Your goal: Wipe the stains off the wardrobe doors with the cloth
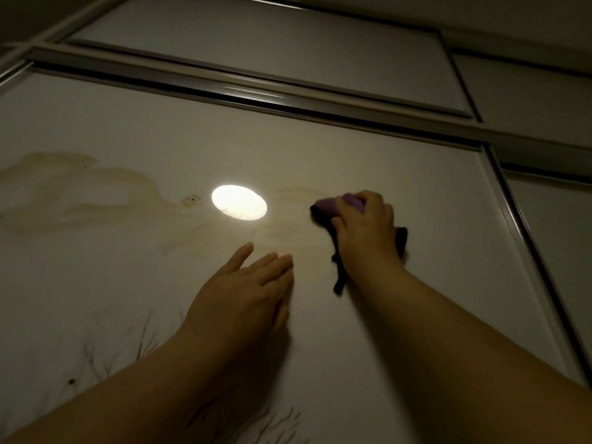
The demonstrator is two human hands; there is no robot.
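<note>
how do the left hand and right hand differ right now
The right hand is closed around the purple cloth, pressing it to the wardrobe door; the left hand is open, flat and empty. The right hand reaches higher up the door than the left. Both lie against the same panel.

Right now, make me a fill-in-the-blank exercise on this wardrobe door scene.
1. The purple cloth is gripped by the ____ hand.
2. The left hand rests open and ____ on the door.
3. The big brownish stain lies to the ____ of the bright light spot.

Missing words: right; flat; left
</note>
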